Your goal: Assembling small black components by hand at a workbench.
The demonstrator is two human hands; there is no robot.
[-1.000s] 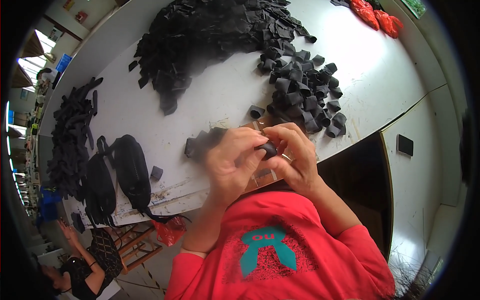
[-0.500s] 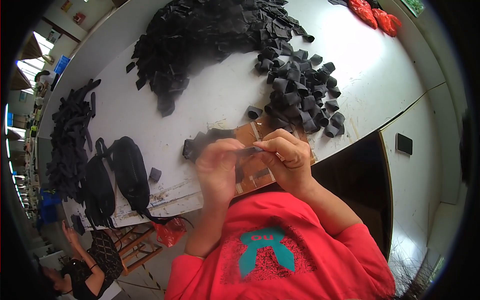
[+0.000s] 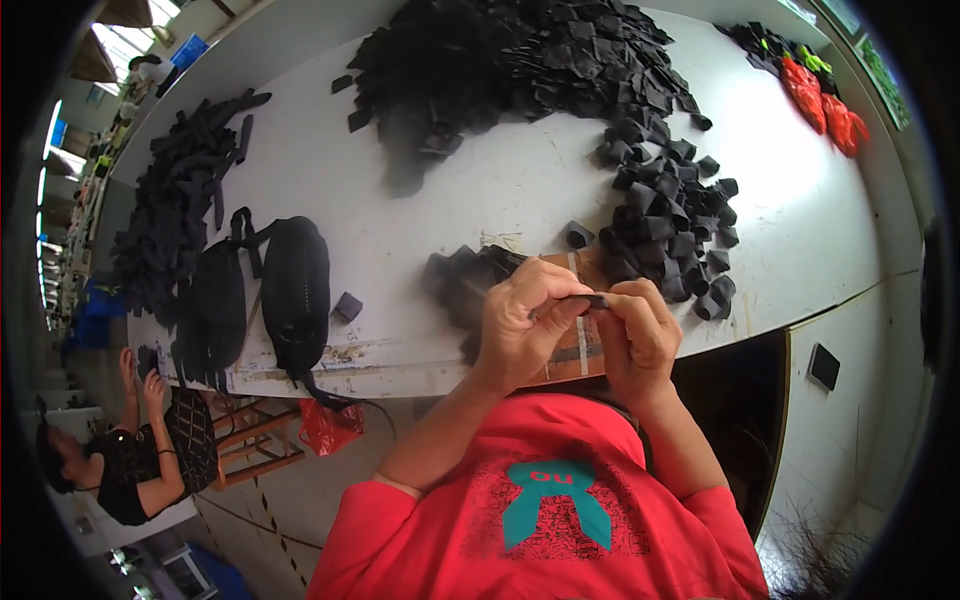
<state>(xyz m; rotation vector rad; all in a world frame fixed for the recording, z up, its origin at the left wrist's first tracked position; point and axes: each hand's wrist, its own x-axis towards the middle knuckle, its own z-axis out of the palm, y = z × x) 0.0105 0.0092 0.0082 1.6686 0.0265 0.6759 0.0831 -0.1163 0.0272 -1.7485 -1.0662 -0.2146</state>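
Note:
A small dark fabric piece (image 3: pixel 596 300) is pinched between both hands above a brown board (image 3: pixel 566 368) at the table's near edge. My left hand (image 3: pixel 522 325) is closed on its left end, fingers bent and thumb pressed in. My right hand (image 3: pixel 643 335) is closed on the right end, thumb and forefinger together. The fingers cover much of the piece. Left of my left hand lie several dark fabric pieces (image 3: pixel 462 285), blurred in this view. A heap of folded dark fabric loops (image 3: pixel 668 215) sits just beyond my right hand, with a single loop (image 3: pixel 577 235) apart from it.
Flat black fabric pieces (image 3: pixel 540 60) form a large pile at the far side. Dark strips (image 3: pixel 175 215) lie heaped at the left, near black pouch-like bags (image 3: pixel 298 290). Red plastic bags (image 3: pixel 825 110) lie far right. A co-worker (image 3: pixel 145 450) sits at lower left.
The whole view has shifted, so the table's things appear moved. Both hands still pinch the fabric piece, now drawn closer together. The co-worker's hands have come to the table edge.

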